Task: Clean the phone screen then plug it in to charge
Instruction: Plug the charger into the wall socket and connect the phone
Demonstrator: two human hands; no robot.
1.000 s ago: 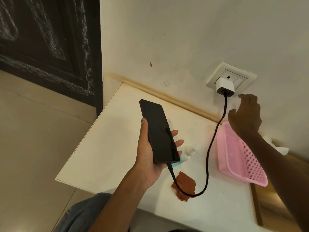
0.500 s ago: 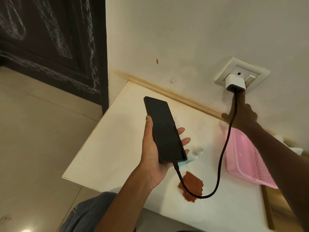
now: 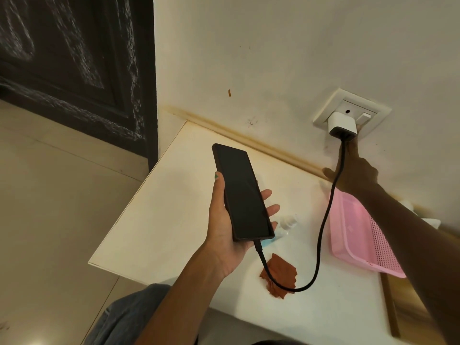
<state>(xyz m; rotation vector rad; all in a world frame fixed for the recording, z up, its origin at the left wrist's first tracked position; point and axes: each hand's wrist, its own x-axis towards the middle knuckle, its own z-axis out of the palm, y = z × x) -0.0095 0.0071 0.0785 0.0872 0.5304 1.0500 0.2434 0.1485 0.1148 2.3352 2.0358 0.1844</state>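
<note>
Phone: a dark, slim phone with a blank black screen, held above the left part of the table, its top end tilted away toward the far left.
Left hand: palm up, cradling the phone; the thumb lies curled along its left edge and the fingertips show curled round its right edge, so the hand grasps the phone.
Cable: black, plugged into the phone's near end; it droops down to the table, loops right, then rises to the charger.
Charger: a white block seated in the wall socket, with the cable leaving its underside.
Socket: a white plate on the cream wall, far right, with a rocker switch just right of the charger.
Right hand: reaches up the wall from the right, one finger stretched up to the socket plate beside the charger, its tip hidden behind the charger; the other fingers are curled, and it grips nothing.
Table: white top pushed against the wall.
Cloth: a rust-brown crumpled piece lying on the table near the phone's lower end, under the cable loop.
Bottle: small, white-capped, lying on the table, partly hidden behind the phone and fingers.
Basket: pink plastic with mesh sides, on the table's right side, under the right forearm.
Door: dark, at far left.
</note>
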